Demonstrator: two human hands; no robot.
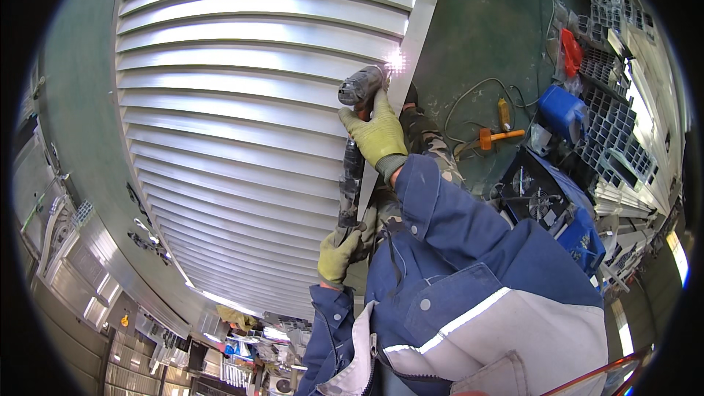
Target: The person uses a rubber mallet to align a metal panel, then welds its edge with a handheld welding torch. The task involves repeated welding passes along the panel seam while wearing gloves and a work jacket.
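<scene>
Gloved in yellow-green, my right hand (378, 130) is closed round the upper grip of a black and orange, drill-shaped power tool (361, 88). The tool's rounded head sits over the right edge of a large silver louvred metal panel (235, 95). A bright white-violet point of light shines just beyond the head, at the panel's side rail (422, 33). Lower down, my left hand (337, 255), also gloved, is closed on the end of a dark, worn lower section (350, 180). Whether this section belongs to the same tool cannot be made out.
Right of the panel, an orange hammer (499, 137), a yellow bottle (504, 114) and a loose cable (451, 114) lie on the green floor. Farther right stand a blue jug (563, 114), a black fan unit (539, 194) and stacked metal tubes (612, 128). My camouflage-clad leg (429, 136) is beside the rail.
</scene>
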